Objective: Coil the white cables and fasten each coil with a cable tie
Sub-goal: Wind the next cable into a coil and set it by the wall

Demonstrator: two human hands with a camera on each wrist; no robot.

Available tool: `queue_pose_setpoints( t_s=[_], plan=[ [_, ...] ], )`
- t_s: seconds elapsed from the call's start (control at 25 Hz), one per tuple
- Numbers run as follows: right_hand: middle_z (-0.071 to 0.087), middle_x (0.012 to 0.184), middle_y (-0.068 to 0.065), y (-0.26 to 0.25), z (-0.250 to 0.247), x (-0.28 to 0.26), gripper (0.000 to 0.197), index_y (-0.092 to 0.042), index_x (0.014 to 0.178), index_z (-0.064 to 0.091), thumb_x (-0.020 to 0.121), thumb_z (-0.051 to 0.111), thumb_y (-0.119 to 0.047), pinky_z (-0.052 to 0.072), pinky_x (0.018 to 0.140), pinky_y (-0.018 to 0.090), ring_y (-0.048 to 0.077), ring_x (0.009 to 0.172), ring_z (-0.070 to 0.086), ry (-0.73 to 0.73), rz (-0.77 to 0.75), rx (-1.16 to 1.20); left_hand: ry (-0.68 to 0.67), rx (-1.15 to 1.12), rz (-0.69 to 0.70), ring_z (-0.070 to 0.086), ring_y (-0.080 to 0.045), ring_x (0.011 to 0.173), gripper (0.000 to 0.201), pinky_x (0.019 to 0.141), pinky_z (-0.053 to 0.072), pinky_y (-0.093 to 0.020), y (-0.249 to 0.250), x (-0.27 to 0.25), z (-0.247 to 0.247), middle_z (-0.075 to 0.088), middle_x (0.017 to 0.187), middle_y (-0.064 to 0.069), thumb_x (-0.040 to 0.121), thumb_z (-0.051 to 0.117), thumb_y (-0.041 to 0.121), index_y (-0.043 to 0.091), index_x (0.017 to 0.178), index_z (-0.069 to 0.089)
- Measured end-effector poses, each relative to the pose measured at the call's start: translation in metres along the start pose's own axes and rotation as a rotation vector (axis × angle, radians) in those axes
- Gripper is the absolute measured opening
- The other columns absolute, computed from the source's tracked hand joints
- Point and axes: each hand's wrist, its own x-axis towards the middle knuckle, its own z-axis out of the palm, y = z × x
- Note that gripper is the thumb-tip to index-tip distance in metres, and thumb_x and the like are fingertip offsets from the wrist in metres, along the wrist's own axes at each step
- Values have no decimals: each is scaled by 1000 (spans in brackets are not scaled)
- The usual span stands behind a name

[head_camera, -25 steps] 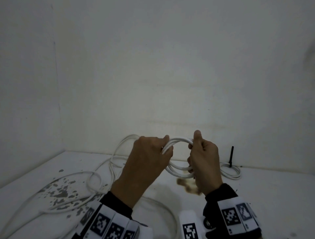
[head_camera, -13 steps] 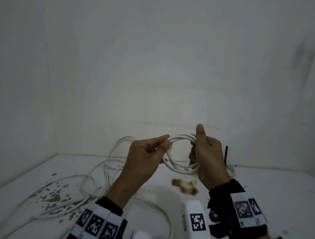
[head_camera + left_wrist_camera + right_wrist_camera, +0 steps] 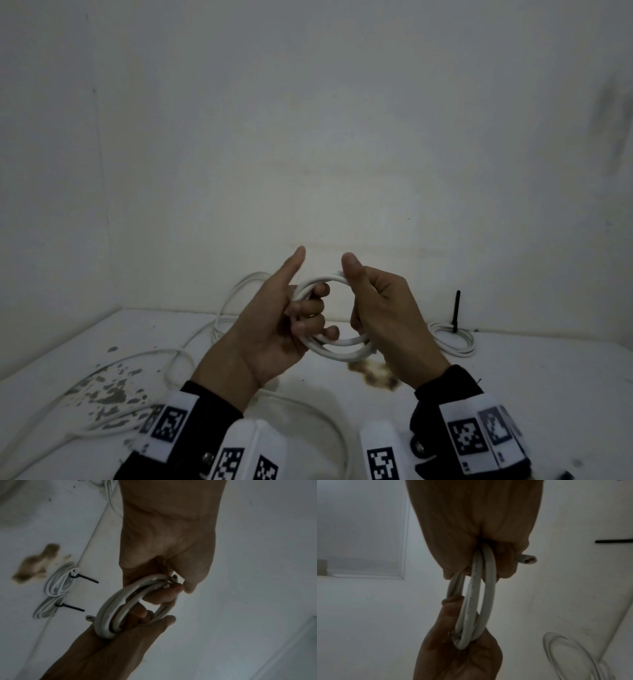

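The white surface (image 3: 534, 383) met a plain white wall (image 3: 342, 137) along its far edge and a second wall at its left edge, forming a far left corner. The near right part of the surface lay open. The left part carried grey speckled marks (image 3: 109, 387), and a brown stain (image 3: 373, 371) sat near the middle, below the hands.

Loose white cable (image 3: 219, 329) ran in broad, slack loops from the far left corner toward the near edge, crossing the speckled area and curving under the left forearm. A finished coil (image 3: 452, 341) lay flat by the far edge at the right, well apart from the hands, bound by a black cable tie (image 3: 457, 310) whose stiff tail stood upright against the wall. The left wrist view showed this coil mirrored in the glossy wall.

The held coil (image 3: 337, 346), round and made of several turns of smooth, round white cable, was raised above the middle of the surface. The left hand (image 3: 274, 329) gripped its left side, fingers curled through the ring and thumb extended upward. The right hand (image 3: 383, 315) gripped its right side, fingers closed round the turns and thumb raised. A cut cable end (image 3: 526, 559) protruded past the right fingers.
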Motion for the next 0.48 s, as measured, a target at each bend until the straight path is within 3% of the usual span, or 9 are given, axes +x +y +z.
queue_pose_setpoints(
  t_s=[0.08,0.2,0.36,0.44,0.48],
  plan=[
    [32,60,12,-1,8,-2,64,0,66,44,93,52,-59,30,47,29,20,51,33,-5,57,54,57,88,46,16,-7,31,54,39,30,-21,3,-1,-1,19,41,8,85,54,63,15,61,49],
    [32,51,6,-7,14,-2,54,-17,56,44,95,53,-53,41,47,28,17,41,42,-32,184,320,112,129,144,14,-5,34,48,34,18,-18,3,-2,3,16,47,8,73,66,60,18,61,46],
    [30,51,0,-4,13,-1,53,-28,51,55,96,49,-56,45,44,27,10,35,37,2,129,85,172,249,242,16,-5,38,37,33,23,-17,-1,2,7,15,53,7,87,64,43,16,69,46],
    [30,53,0,-2,14,-3,48,-32,59,62,97,47,-56,44,42,24,9,37,35,-61,111,47,190,273,263,20,-6,38,35,34,27,-18,-2,3,7,18,52,6,88,64,41,14,72,48],
    [30,53,-1,-2,15,-4,45,-26,67,63,97,47,-55,44,41,23,9,38,34,-87,95,55,186,264,268,22,-5,38,34,34,28,-17,-1,3,6,20,53,6,85,65,41,13,74,49]
  ],
)
